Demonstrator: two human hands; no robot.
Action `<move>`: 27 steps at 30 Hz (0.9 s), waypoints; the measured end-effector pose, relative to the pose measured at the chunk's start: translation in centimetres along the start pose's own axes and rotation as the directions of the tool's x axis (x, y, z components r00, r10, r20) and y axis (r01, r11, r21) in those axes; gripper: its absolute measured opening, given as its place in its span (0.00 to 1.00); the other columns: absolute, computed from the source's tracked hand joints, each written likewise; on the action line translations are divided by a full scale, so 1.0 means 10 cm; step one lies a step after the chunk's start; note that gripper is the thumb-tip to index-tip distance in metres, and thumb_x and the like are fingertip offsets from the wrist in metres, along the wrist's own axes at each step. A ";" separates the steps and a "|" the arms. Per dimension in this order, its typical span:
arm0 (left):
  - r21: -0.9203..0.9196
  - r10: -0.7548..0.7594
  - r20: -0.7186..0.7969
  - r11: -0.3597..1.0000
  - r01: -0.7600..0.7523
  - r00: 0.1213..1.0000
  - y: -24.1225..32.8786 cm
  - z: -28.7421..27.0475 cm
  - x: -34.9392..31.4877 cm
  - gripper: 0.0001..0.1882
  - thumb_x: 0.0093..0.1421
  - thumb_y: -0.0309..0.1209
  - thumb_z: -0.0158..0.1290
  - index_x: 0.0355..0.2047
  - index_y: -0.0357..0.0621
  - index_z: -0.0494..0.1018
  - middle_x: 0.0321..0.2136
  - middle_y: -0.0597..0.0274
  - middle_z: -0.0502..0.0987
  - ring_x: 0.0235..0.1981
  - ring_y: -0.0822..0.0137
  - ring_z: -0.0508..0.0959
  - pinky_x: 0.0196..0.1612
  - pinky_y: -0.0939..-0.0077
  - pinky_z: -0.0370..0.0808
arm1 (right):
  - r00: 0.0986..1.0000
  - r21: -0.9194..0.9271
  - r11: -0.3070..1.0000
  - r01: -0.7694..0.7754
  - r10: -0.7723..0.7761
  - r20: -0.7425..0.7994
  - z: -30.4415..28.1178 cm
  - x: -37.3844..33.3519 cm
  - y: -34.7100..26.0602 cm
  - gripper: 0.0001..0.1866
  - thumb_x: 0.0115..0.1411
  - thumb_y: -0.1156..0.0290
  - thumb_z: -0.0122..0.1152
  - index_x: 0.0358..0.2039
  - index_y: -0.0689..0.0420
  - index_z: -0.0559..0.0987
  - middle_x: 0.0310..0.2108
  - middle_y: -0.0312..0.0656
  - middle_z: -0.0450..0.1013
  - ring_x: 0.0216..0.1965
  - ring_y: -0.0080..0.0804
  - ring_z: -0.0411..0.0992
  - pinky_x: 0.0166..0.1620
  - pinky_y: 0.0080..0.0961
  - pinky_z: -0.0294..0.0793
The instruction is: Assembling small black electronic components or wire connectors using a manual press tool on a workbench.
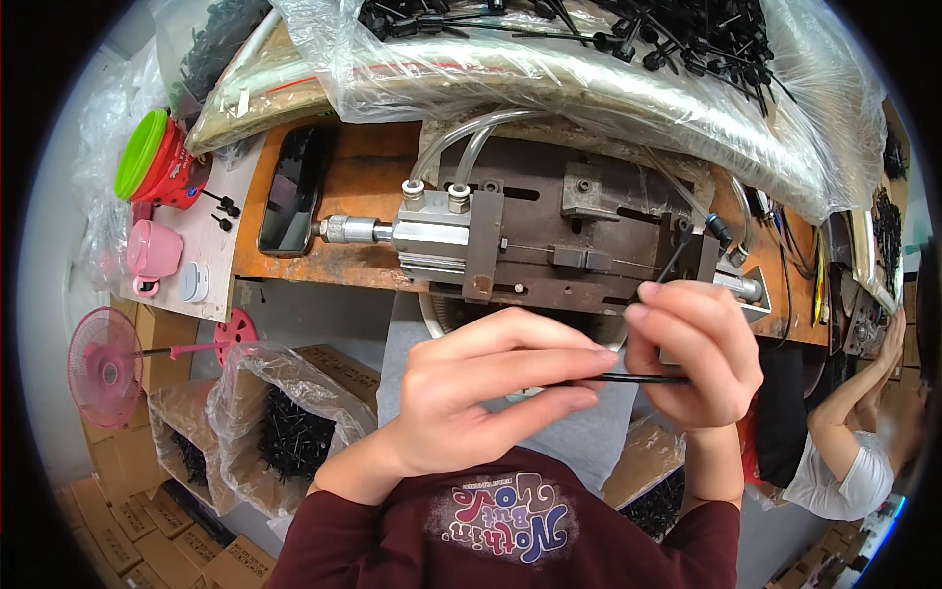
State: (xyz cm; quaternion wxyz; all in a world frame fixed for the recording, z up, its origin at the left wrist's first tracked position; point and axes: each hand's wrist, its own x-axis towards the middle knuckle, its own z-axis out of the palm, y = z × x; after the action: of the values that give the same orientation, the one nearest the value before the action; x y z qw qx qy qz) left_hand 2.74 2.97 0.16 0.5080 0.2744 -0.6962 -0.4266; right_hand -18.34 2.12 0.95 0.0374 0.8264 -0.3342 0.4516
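A thin black rod is pinched by the left hand and right hand before the metal fixture on the desk, and could be bent or dropped if fingertip grips are unevenly pulled or loosened.

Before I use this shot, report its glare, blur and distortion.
Head view: white glare streaks the crinkled clear plastic sheeting; head view: no obvious motion blur on the bare left hand or bare right hand holding the thin black rod; head view: the brown cardboard boxes at lower left look skewed near the dark curved rim.
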 end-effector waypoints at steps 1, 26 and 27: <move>0.031 0.002 -0.015 1.000 -0.002 1.000 0.01 -0.01 -0.03 0.13 0.48 0.16 0.62 0.36 0.33 0.81 0.34 0.52 0.79 0.30 0.64 0.81 0.33 0.77 0.79 | 0.999 -0.036 0.999 -0.020 0.019 -0.038 0.01 -0.03 0.01 0.19 0.35 0.88 0.65 0.32 0.64 0.81 0.33 0.45 0.76 0.28 0.38 0.76 0.30 0.27 0.77; 0.770 0.129 0.145 0.607 -0.193 0.981 -0.52 0.35 -0.10 0.14 0.45 0.27 0.64 0.34 0.40 0.79 0.47 0.60 0.79 0.21 0.71 0.76 0.25 0.79 0.71 | 0.896 0.098 0.897 -0.431 0.438 -0.070 -0.17 -0.40 -0.30 0.18 0.42 0.80 0.63 0.38 0.65 0.79 0.47 0.52 0.69 0.34 0.32 0.75 0.38 0.25 0.77; 0.762 0.123 0.147 0.619 -0.191 0.982 -0.51 0.34 -0.07 0.14 0.45 0.28 0.64 0.34 0.40 0.79 0.47 0.60 0.79 0.21 0.70 0.75 0.25 0.79 0.71 | 0.899 0.103 0.898 -0.427 0.434 -0.057 -0.16 -0.40 -0.29 0.18 0.42 0.80 0.63 0.38 0.65 0.79 0.47 0.52 0.69 0.34 0.32 0.75 0.38 0.26 0.77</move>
State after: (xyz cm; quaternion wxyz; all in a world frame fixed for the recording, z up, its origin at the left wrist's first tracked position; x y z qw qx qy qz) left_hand -0.49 2.16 -5.05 0.3486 0.3860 -0.8525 -0.0522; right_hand -19.28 7.03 -0.47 -0.0866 0.7144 -0.4867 0.4952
